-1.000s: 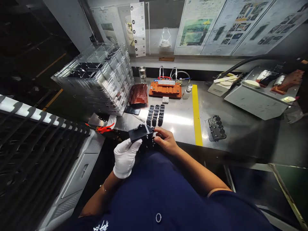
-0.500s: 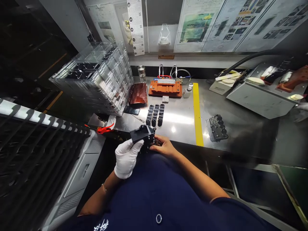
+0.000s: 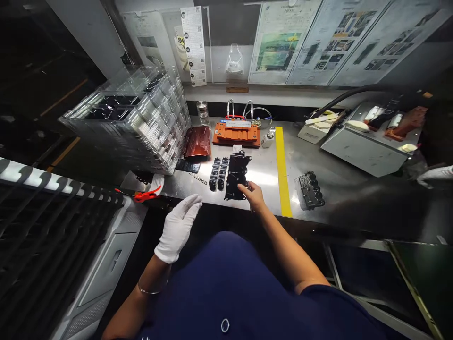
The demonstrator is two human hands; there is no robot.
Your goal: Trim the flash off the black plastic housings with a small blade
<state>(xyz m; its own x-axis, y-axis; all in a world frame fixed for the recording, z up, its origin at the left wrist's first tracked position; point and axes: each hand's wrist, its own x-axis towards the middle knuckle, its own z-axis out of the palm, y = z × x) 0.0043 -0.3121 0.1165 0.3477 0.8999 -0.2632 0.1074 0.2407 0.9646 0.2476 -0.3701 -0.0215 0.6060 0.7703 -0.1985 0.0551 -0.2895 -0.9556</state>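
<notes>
My right hand [image 3: 253,194], bare, grips the lower right edge of a flat black molded plastic part [image 3: 238,172], its thumb on the top face. The part is over the steel bench; whether it rests on it I cannot tell. Just left of it lie two narrow black plastic strips [image 3: 213,174], side by side. My left hand [image 3: 178,225], in a white glove, is in front of the bench edge with its fingers stretched out and nothing in them. A second black plastic part [image 3: 311,190] with round sections lies right of the yellow tape [image 3: 283,174].
An orange fixture [image 3: 236,134] with hoses stands at the back, a small white bottle [image 3: 268,140] beside it. Left are stacked clear trays [image 3: 155,127], a reddish-brown sheet [image 3: 197,143] and red-handled pliers [image 3: 146,195]. A grey box-shaped machine [image 3: 354,146] stands right.
My right hand has carried the black part forward, from near my body to over the bench. My left hand has let go of it and drawn back. The third strip no longer shows.
</notes>
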